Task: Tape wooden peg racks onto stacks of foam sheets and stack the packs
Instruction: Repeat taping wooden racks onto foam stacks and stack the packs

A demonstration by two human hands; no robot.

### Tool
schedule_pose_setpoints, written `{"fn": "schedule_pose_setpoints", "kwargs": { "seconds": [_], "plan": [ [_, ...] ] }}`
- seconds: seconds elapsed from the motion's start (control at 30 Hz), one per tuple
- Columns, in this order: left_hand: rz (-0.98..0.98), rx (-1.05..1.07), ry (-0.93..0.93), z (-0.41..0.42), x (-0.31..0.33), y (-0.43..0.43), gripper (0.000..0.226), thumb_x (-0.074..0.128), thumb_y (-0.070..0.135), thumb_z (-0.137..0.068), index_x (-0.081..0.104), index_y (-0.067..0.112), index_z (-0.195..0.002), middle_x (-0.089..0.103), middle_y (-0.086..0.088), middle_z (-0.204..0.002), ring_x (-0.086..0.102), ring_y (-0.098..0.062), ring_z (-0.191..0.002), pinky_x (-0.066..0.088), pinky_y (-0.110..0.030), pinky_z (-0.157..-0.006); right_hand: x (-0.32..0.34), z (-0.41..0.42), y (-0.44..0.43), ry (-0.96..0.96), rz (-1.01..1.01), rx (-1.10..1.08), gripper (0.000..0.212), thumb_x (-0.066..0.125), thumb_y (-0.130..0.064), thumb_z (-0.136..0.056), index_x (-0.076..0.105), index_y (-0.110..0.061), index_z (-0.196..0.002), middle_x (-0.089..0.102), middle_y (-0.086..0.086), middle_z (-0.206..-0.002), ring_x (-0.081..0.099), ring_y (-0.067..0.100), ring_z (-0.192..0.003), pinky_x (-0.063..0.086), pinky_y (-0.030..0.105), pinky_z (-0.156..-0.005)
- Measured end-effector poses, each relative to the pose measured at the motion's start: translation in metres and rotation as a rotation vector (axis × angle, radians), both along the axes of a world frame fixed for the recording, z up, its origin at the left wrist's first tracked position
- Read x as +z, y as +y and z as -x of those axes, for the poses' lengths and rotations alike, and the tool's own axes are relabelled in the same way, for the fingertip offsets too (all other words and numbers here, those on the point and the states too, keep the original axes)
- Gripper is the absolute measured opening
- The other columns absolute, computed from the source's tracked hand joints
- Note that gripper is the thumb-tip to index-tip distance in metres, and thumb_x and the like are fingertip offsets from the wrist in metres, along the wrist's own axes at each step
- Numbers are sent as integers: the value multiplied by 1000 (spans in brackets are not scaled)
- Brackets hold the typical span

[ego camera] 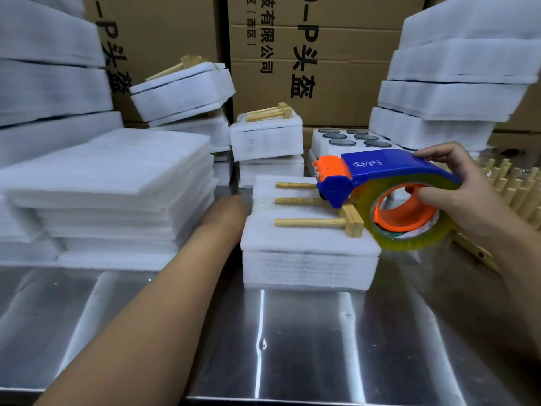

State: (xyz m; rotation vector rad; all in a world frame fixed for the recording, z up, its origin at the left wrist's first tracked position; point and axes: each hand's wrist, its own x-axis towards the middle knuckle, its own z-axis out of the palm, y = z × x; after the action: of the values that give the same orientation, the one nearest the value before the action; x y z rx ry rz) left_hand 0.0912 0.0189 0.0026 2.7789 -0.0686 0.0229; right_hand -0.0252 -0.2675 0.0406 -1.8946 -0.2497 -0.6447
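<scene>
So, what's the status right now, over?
Right hand grips tape dispenser, nose over wooden peg rack. Left hand at foam stack's left edge, fingers hidden. Nothing in the way.

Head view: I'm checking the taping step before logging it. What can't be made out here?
All in the head view:
- Left hand: fingers hidden behind the foam pack; grip unknowable.
- Peg rack: its bar partly covered by the tape dispenser, held by the right hand.
- Spare racks: cut off by the right edge.
- Clear tape on the pack: too faint to trace.
</scene>
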Motion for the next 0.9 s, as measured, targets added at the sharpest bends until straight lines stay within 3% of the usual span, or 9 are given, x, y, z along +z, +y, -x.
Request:
{"fn": "schedule_pose_setpoints", "kwargs": {
  "seconds": [0.13, 0.23, 0.33, 0.37, 0.47, 0.53, 0.63, 0.77, 0.9],
  "plan": [
    [416, 87, -194, -1, 10, 5, 31, 38, 15, -95, 49, 4, -121, 60, -16, -115, 59, -34, -102, 48, -30, -78, 0, 0, 0, 1, -3, -6, 58, 60, 18, -76, 55, -38, -92, 61, -12, -97, 67, 9, -68, 56, 19, -60],
    [775, 79, 82, 13, 23, 2, 46, 32, 48, -98, 55, 7, -99, 62, -10, -85, 61, -22, -66, 47, -17, -45, 1, 0, 1, 1, -19, -6, 58, 59, 19, -76, 55, -36, -93, 61, -11, -97, 67, 10, -67, 56, 21, -61],
    [855, -19, 326, 21, 25, -6, 60, 37, 64, -91, 57, 15, -119, 66, -5, -108, 66, -22, -88, 54, -29, -79, 1, 1, 2, 6, -18, -8, 57, 58, 19, -76, 54, -36, -93, 60, -10, -100, 66, 10, -68, 55, 20, -60],
    [909, -42, 370, 24, 25, -8, 57, 42, 61, -91, 56, 16, -123, 66, -6, -109, 67, -22, -89, 54, -32, -80, 1, 1, 2, 8, -15, -10, 57, 58, 18, -76, 54, -36, -93, 60, -10, -101, 66, 12, -69, 55, 20, -60],
    [1056, -54, 381, 30, 27, -13, 38, 52, 36, -95, 57, 8, -120, 68, -8, -89, 67, -18, -67, 55, -26, -54, 1, 1, 3, 12, -1, -15, 57, 59, 17, -77, 53, -37, -94, 59, -10, -102, 66, 11, -70, 55, 17, -58],
    [1101, -41, 361, 31, 26, -13, 30, 52, 24, -96, 57, 3, -117, 66, -9, -80, 65, -17, -57, 53, -25, -45, 0, 1, 3, 14, -2, -18, 56, 60, 16, -77, 52, -37, -94, 59, -9, -100, 65, 9, -70, 54, 16, -57],
    [1218, -10, 407, 32, 29, -13, 27, 48, 24, -97, 54, 4, -115, 64, -11, -79, 63, -18, -51, 50, -24, -38, 0, 1, 3, 21, -16, -22, 56, 60, 15, -76, 52, -37, -93, 60, -8, -98, 64, 8, -68, 54, 16, -56],
    [1265, 3, 420, 33, 32, -13, 24, 48, 26, -96, 52, 4, -106, 63, -11, -78, 61, -20, -58, 50, -22, -41, 0, 1, 4, 19, -29, -21, 54, 59, 17, -77, 53, -35, -93, 60, -8, -95, 64, 5, -63, 54, 16, -55],
    [1288, 12, 389, 37, 33, -15, 21, 52, 26, -95, 50, 9, -83, 61, -6, -48, 59, -15, -36, 45, -20, -33, -2, 0, 2, 27, -49, -15, 55, 57, 18, -77, 53, -35, -93, 59, -12, -96, 64, 8, -68, 54, 19, -57]
  ]
}}
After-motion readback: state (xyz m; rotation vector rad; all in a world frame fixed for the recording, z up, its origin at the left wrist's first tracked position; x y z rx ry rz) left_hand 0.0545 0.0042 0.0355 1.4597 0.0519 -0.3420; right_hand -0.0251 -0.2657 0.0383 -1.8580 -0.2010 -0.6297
